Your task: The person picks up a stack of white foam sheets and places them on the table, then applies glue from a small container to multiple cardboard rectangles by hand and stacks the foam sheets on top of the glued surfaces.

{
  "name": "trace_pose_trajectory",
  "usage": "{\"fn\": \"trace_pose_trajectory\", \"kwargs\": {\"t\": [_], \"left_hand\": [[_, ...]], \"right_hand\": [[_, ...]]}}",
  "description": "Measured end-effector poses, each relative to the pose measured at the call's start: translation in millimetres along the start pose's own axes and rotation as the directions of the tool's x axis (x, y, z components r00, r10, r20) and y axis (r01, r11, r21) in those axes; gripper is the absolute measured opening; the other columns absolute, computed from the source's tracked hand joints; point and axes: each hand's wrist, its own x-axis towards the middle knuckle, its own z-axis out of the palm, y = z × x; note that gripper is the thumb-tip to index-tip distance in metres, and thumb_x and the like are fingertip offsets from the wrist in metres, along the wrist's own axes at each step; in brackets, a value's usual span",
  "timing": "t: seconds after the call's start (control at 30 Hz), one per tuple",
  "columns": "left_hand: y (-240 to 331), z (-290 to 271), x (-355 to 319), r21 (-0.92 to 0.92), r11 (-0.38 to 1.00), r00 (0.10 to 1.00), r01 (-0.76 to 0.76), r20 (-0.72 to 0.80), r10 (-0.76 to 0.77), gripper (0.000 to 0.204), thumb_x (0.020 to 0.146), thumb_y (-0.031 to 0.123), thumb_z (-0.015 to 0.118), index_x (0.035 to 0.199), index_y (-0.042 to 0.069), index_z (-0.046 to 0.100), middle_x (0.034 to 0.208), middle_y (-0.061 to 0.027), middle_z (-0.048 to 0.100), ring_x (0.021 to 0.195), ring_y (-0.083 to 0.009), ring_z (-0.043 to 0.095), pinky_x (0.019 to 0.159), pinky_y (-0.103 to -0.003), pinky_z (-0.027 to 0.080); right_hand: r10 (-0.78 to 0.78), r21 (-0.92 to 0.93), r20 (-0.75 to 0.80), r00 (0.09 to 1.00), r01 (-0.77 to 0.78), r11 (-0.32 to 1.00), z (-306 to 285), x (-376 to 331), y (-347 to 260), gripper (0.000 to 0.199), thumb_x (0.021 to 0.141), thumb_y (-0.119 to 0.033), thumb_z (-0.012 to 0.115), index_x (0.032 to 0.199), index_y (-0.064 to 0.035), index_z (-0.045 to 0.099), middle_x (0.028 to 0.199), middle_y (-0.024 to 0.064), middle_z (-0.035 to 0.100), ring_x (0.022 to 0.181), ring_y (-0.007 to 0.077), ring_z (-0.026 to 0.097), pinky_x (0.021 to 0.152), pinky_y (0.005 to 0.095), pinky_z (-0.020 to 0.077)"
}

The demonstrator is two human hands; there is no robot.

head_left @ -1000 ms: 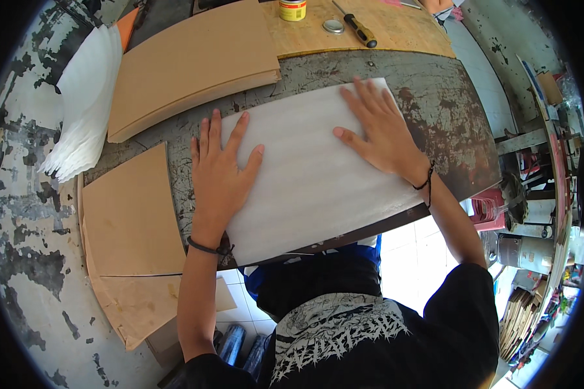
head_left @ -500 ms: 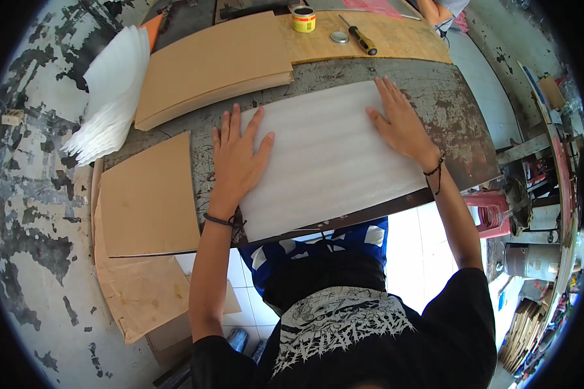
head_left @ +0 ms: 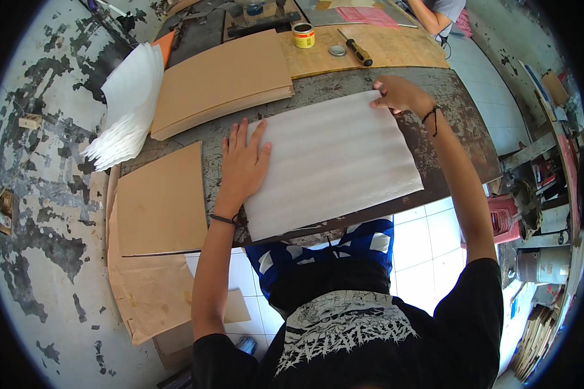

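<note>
Nearest me: my left hand (head_left: 243, 165) lies flat, fingers spread, palm pressed on the left edge of the white foam sheet (head_left: 331, 162). The sheet lies flat on the worn grey surface (head_left: 454, 110), its near edge along the surface's front rim. My right hand (head_left: 396, 94) is at the sheet's far right corner, fingers curled over the edge; it looks like a pinch on the corner, though the fingertips are hidden from me. Left of the sheet, a brown board (head_left: 162, 201) overhangs the surface. Farther back, a stack of brown boards (head_left: 224, 81), with a fanned pile of white sheets (head_left: 126, 110) beside it. Beyond: small tin (head_left: 304, 35), round lid (head_left: 337, 50), screwdriver (head_left: 355, 48).
</note>
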Motion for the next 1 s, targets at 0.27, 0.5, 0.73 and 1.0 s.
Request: {"fn": "trace_pose_trajectory", "kwargs": {"t": [0.27,0.5,0.73,1.0], "left_hand": [[-1,1,3,-0.092,0.995,0.996,-0.05,-0.081,0.042,0.053,0.103,0.036,0.049,0.153,0.019,0.047,0.154,-0.0268,0.039,0.146,-0.0451,0.032,0.121,-0.06,0.021],[1,-2,1,-0.094,0.994,0.994,-0.057,-0.097,0.048,0.053,0.102,0.036,0.049,0.152,0.018,0.047,0.151,-0.0276,0.041,0.145,-0.0455,0.033,0.12,-0.059,0.022],[3,-1,0,-0.089,0.996,0.996,-0.029,-0.091,0.021,0.053,0.103,0.038,0.049,0.153,0.02,0.046,0.153,-0.0292,0.037,0.146,-0.047,0.031,0.121,-0.059,0.02],[-12,-17,10,-0.68,0.728,0.858,0.092,-0.317,-0.404,0.06,0.101,0.026,0.063,0.149,-0.003,0.045,0.143,-0.0278,0.053,0.132,-0.033,0.053,0.112,-0.043,0.041]], "right_hand": [[-0.046,0.15,0.037,0.998,0.04,0.988,-9,4,10,0.055,0.085,-0.028,0.085,0.123,-0.0003,0.057,0.117,0.0133,0.058,0.084,0.0209,0.066,0.063,0.0317,0.0625],[-0.037,0.043,0.218,0.975,0.028,0.999,-25,8,0,0.061,0.086,-0.036,0.083,0.126,0.0008,0.057,0.125,0.0163,0.056,0.097,0.0246,0.066,0.072,0.0313,0.0659],[-0.033,0.149,0.244,0.969,-0.004,0.989,-40,14,5,0.067,0.085,-0.031,0.084,0.136,0.0009,0.054,0.118,0.0141,0.059,0.091,0.0216,0.069,0.072,0.0319,0.065],[-0.292,0.468,-0.081,0.953,0.295,0.833,-48,-37,2,0.067,0.086,-0.023,0.084,0.141,-0.0075,0.05,0.105,0.0048,0.057,0.087,0.0131,0.062,0.068,0.0288,0.0608]]}}
